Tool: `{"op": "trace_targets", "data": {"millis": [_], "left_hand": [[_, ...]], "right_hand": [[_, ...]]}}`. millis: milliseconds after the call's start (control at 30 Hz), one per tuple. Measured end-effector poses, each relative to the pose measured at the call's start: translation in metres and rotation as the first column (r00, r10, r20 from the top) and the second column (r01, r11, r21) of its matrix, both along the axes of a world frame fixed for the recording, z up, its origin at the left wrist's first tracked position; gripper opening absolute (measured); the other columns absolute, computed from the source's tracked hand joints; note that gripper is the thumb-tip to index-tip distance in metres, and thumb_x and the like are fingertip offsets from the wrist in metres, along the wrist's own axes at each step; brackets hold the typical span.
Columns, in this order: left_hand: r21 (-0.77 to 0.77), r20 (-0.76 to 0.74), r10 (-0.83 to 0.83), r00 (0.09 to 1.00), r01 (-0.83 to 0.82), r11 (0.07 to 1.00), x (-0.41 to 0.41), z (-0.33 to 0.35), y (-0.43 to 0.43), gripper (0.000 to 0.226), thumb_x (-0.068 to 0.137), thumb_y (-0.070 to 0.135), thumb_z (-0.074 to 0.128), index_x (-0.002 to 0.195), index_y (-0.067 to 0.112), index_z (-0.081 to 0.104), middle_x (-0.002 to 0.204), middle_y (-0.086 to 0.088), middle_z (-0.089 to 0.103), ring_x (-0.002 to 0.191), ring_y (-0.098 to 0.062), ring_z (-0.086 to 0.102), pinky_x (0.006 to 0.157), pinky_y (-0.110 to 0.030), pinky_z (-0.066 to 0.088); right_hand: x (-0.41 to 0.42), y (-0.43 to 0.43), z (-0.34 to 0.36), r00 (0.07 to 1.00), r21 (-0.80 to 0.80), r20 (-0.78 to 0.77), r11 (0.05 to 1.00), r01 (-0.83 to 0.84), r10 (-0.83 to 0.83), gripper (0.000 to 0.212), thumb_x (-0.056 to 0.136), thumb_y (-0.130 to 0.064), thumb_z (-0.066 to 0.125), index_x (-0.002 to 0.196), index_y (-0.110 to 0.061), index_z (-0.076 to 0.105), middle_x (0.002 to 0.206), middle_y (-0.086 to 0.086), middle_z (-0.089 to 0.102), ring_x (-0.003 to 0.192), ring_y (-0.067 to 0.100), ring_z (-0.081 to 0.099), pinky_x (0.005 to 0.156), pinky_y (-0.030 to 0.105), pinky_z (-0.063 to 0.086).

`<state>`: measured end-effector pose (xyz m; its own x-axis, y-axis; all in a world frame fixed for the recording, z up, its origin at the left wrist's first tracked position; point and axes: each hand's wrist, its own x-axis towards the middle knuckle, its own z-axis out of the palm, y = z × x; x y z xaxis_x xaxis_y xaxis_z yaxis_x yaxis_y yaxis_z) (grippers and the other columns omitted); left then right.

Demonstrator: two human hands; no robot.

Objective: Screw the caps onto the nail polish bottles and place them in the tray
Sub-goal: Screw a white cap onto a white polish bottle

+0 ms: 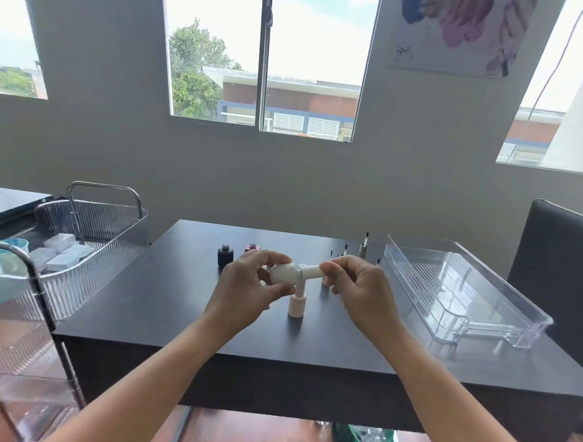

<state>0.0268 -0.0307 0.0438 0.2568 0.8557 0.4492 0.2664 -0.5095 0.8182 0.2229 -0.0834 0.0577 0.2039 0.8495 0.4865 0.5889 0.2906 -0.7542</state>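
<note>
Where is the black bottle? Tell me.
The black bottle stands uncapped on the table, far left of centre, beside the pink bottle, just behind the left hand.

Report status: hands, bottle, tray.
Left hand grips white bottle; right hand on its cap. Bottle sideways above table. Clear tray holds no bottles. Nothing blocking.

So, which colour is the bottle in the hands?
White bottle, with a white cap; seen in the head view.

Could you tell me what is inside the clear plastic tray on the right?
The clear plastic tray holds no bottles; only its moulded ridges show. Nothing hides its inside.
</note>
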Motion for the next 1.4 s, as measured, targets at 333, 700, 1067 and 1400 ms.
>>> {"op": "trace_targets", "data": {"millis": [333, 700, 1067, 1400], "left_hand": [[0.018, -0.015, -0.009, 1.0, 0.009, 1.0, -0.004, -0.001, 0.0, 0.042, 0.068, 0.016, 0.09, 0.096, 0.04, 0.071, 0.099, 0.01, 0.065, 0.072, -0.003, 0.062, 0.047, -0.021, 0.056], [-0.045, -0.019, -0.091, 0.996, 0.09, 0.995, -0.004, 0.005, -0.004, 0.037, 0.07, 0.027, 0.089, 0.091, 0.05, 0.069, 0.078, 0.019, 0.068, 0.064, -0.002, 0.064, 0.046, -0.02, 0.054], [0.003, -0.003, -0.102, 0.995, 0.102, 0.995, -0.004, 0.011, -0.012, 0.044, 0.069, 0.024, 0.09, 0.082, 0.06, 0.068, 0.082, 0.011, 0.066, 0.069, -0.006, 0.063, 0.045, -0.02, 0.054], [0.004, 0.004, -0.097, 0.995, 0.097, 0.995, -0.006, 0.013, -0.008, 0.041, 0.069, 0.023, 0.09, 0.082, 0.056, 0.069, 0.089, 0.012, 0.069, 0.07, -0.002, 0.064, 0.046, -0.021, 0.055]], "right_hand": [[0.003, 0.003, -0.001, 0.998, -0.084, 0.038, 0.996, -0.036, 0.039, 0.039, 0.089, -0.061, 0.052, 0.073, -0.026, 0.062, 0.059, -0.002, 0.067, 0.045, 0.008, 0.056, 0.051, 0.027, 0.046], [0.006, -0.001, 0.001, 0.971, -0.03, -0.135, 0.979, -0.202, 0.196, 0.028, 0.087, -0.005, 0.069, 0.085, -0.033, 0.073, 0.065, -0.012, 0.063, 0.053, 0.004, 0.055, 0.055, 0.018, 0.05], [0.004, 0.0, -0.001, 0.999, -0.068, 0.001, 0.997, -0.046, 0.047, 0.074, 0.078, -0.083, 0.038, 0.052, -0.018, 0.065, 0.037, -0.007, 0.046, 0.037, 0.005, 0.041, 0.048, 0.023, 0.035], [0.008, -0.006, 0.004, 0.945, -0.114, -0.199, 0.951, -0.287, 0.261, 0.03, 0.083, -0.027, 0.076, 0.11, -0.02, 0.064, 0.076, 0.01, 0.069, 0.044, 0.015, 0.054, 0.045, 0.025, 0.046]]}}
